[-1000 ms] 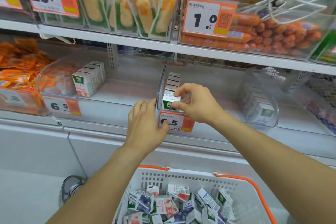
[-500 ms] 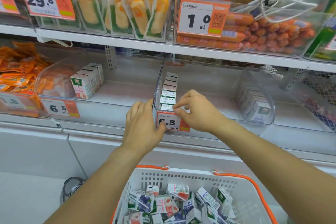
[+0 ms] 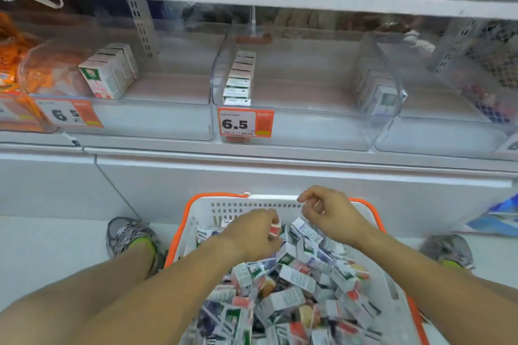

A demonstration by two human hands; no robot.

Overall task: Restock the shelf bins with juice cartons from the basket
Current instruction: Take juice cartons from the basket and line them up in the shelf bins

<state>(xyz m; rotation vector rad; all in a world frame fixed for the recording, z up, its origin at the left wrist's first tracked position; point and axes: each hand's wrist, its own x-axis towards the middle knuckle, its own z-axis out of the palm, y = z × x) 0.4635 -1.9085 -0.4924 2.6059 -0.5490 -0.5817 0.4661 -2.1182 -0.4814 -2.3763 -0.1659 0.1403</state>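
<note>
While both hands hang over the white plastic basket with orange rim [image 3: 372, 213], the left hand [image 3: 256, 235] grasps a small red-and-white juice carton [image 3: 275, 230]; the right hand [image 3: 326, 216] hovers loosely curled, grasping nothing, just beside.

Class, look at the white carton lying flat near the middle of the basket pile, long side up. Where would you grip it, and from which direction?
Grip the white carton across its two long narrow sides, coming straight down from above. It lies flat on top of the pile in the basket, its broad face up, so those edges look reachable, though neighbours crowd it. The right hand hovers nearest and looks free.
</note>
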